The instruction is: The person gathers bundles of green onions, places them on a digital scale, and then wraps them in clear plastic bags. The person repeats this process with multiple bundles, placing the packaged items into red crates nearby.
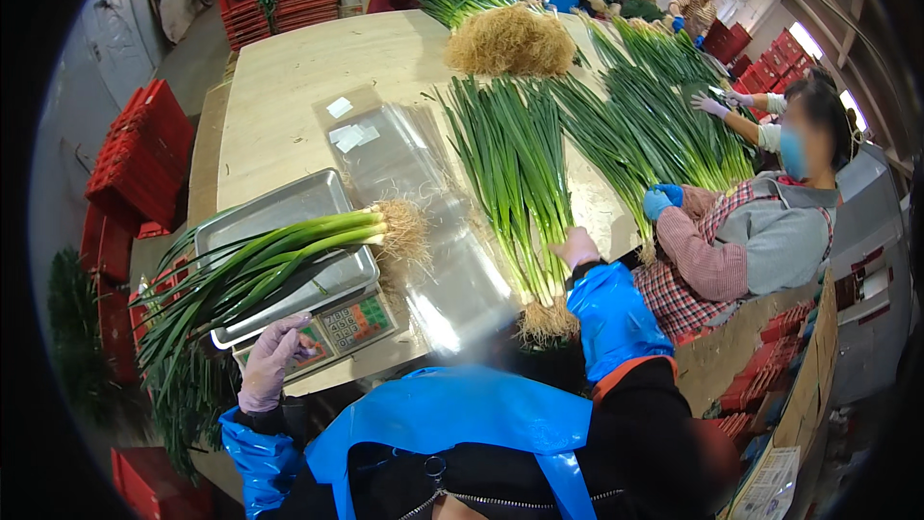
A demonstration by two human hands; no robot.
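Note:
My left hand (274, 361), in a thin pale glove, hovers by the front edge of a weighing scale's keypad (354, 321). Its fingers are partly curled and apart, with nothing visible between them. Across the scale's metal tray (256, 213) lies a bunch of green onions (310, 238), roots to the right and leaves drooping over the left side. My right hand (576, 249) touches the white lower stalks of a larger pile of green onions (509, 180); whether its fingers close round any stalks is hard to see. That pile's roots (547, 318) point towards me.
Clear plastic bags (455, 267) with small white labels (354, 136) lie mid-table (289, 87). A rooty bundle (509, 40) sits farther back. At right, a masked co-worker (751, 231) in blue gloves handles onions; others work beyond. Red crates (144, 152) stand left.

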